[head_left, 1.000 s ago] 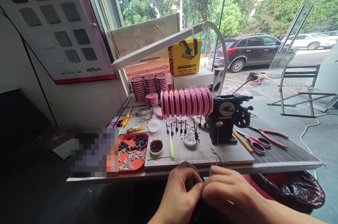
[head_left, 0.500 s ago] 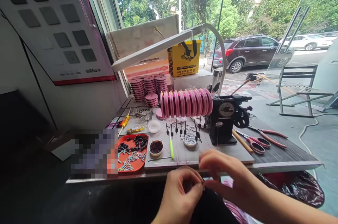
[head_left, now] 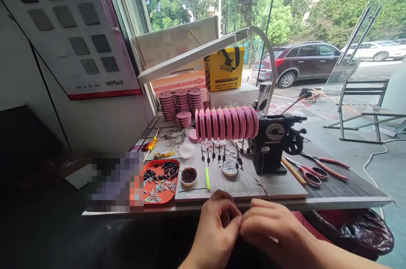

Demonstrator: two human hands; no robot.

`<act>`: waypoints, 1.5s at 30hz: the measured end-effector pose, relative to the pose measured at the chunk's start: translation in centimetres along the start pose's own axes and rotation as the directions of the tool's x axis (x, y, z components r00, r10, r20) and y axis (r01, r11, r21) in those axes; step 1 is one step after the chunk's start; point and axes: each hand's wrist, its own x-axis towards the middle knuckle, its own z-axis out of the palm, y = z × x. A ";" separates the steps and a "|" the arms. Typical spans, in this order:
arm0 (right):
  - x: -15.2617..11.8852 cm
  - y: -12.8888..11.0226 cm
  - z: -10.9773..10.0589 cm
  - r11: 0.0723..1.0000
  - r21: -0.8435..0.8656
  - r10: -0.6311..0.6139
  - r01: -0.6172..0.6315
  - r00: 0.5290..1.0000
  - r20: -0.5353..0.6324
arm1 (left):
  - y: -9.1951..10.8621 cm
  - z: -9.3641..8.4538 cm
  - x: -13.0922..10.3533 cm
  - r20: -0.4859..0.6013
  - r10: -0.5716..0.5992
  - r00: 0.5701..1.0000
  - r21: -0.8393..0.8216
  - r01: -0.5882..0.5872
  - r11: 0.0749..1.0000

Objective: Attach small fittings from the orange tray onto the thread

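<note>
At the table's front edge my left hand (head_left: 218,226) is closed, thumb and forefinger pinched together. My right hand (head_left: 274,226) meets it there, its fingers bent and closed, fingertips touching those of the left. Whatever sits between them is too small and hidden to make out. Just beyond the hands, a row of pink spools (head_left: 226,124) is mounted on a black winding machine (head_left: 269,150). Thin lines with small black pieces (head_left: 214,156) hang below the spools. A dark thin strand (head_left: 262,188) lies on the board behind my right hand.
An orange tray (head_left: 160,201) of black and silvery small parts stands left, near a bowl of dark bits (head_left: 189,176), a bowl of grey beads (head_left: 229,167) and a green-handled tool (head_left: 207,179). Scissors (head_left: 312,176) and pliers (head_left: 333,166) lie right. A white lamp (head_left: 196,55) arches overhead.
My right hand has come down and left from a raised, spread position, its fingers closing beside the left fingertips. The left hand keeps its pinch. The view has shifted slightly.
</note>
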 end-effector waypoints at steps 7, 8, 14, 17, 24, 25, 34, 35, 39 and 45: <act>2.6 1.3 0.3 0.662 0.605 0.492 -0.442 0.866 0.094 | -2.5 -0.3 -0.6 0.273 0.922 0.276 0.746 -0.665 -0.022; 2.6 1.3 0.1 0.666 0.599 0.485 -0.445 0.868 0.105 | -2.2 -0.4 -0.5 0.311 0.906 0.287 0.710 -0.704 -0.020; 0.1 0.6 -0.9 0.997 0.025 0.067 -0.068 0.997 0.032 | 0.6 -0.7 0.3 0.110 -0.222 0.969 -0.299 0.245 0.922; -0.7 0.2 -0.7 0.850 -0.409 -0.268 0.331 0.941 0.205 | 0.9 -0.6 0.6 0.201 -0.447 0.872 -0.429 0.488 0.760; -0.7 0.4 0.4 0.811 -0.423 -0.332 0.404 0.913 0.236 | 0.7 -0.4 0.2 0.180 -0.459 0.870 -0.409 0.490 0.769; -0.7 0.3 0.6 0.870 -0.351 -0.295 0.347 0.936 0.193 | 0.8 -0.4 0.1 0.126 -0.386 0.914 -0.340 0.406 0.849; 2.8 1.0 0.6 0.611 0.663 0.482 -0.433 0.867 0.123 | -3.3 -0.2 -1.3 0.090 0.845 0.528 0.756 -0.588 0.287; 3.0 1.2 0.6 0.614 0.656 0.469 -0.438 0.871 0.143 | -3.6 -0.3 -1.2 0.183 0.868 0.462 0.752 -0.634 0.179; 1.9 1.0 0.2 0.703 0.582 0.436 -0.408 0.894 0.100 | -1.9 -1.1 -0.6 0.138 0.496 0.857 0.437 -0.502 0.746; -0.2 -0.1 0.0 0.852 -0.384 -0.287 0.355 0.931 0.226 | 1.0 -0.9 0.6 0.248 -0.416 0.875 -0.407 0.484 0.775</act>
